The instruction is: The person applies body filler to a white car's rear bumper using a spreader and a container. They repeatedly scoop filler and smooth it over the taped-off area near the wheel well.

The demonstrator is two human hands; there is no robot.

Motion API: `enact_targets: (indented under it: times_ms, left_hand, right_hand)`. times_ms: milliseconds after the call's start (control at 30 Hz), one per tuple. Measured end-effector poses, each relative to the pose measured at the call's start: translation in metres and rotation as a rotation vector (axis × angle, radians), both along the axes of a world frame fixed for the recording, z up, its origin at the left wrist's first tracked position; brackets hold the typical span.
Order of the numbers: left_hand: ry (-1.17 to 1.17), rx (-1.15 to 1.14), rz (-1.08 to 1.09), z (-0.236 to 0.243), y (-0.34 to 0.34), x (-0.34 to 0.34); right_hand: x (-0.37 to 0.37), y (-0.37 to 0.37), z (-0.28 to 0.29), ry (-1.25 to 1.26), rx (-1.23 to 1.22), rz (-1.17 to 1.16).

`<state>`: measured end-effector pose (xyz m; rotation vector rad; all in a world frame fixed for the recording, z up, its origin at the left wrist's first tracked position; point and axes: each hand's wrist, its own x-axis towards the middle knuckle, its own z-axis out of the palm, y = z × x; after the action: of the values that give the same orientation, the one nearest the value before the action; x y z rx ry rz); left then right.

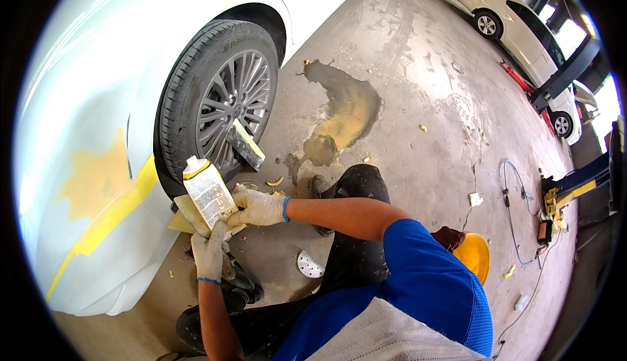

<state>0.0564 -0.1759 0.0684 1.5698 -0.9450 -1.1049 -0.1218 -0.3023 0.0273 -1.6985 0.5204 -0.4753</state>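
Both my gloved hands are at the lower end of a white squeeze bottle (212, 194) with a yellow band near its cap. My right hand (260, 207) grips its lower right side; my left hand (209, 255) closes on its base from below. Behind the bottle, pale yellowish sheets (188, 212) stick out, partly hidden. Just left is a white car's body panel (163, 230) with yellow masking tape (117, 209) and a tan filler patch (96, 177). A scuffed sanding block (246, 145) leans against the car wheel (238, 90).
On the concrete floor, a wet, yellowish puddle (346, 116) spreads ahead. A perforated sanding disc (310, 265) lies near my legs. Further right are a yellow bowl-shaped thing (475, 256), an air hose (511, 217) and a lift arm (578, 181). Another car (516, 25) stands beyond.
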Motion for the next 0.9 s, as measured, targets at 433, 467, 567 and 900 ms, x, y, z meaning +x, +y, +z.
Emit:
enact_targets:
  times_ms: [433,467,567,900]
  left_hand:
    - [-0.107,0.002,-0.093,0.001,-0.002,0.013]
    - [-0.091,0.011,-0.074,0.001,-0.002,0.013]
    - [-0.043,0.007,-0.036,0.0,0.0,0.014]
    - [-0.143,-0.038,-0.043,0.012,0.0,0.011]
  right_hand:
    - [-0.009,0.001,0.032,0.125,0.231,-0.005]
    - [-0.009,0.002,0.034,0.153,0.244,-0.018]
    - [-0.007,0.005,0.038,0.191,0.205,-0.027]
    - [0.002,0.005,0.005,0.049,0.169,-0.052]
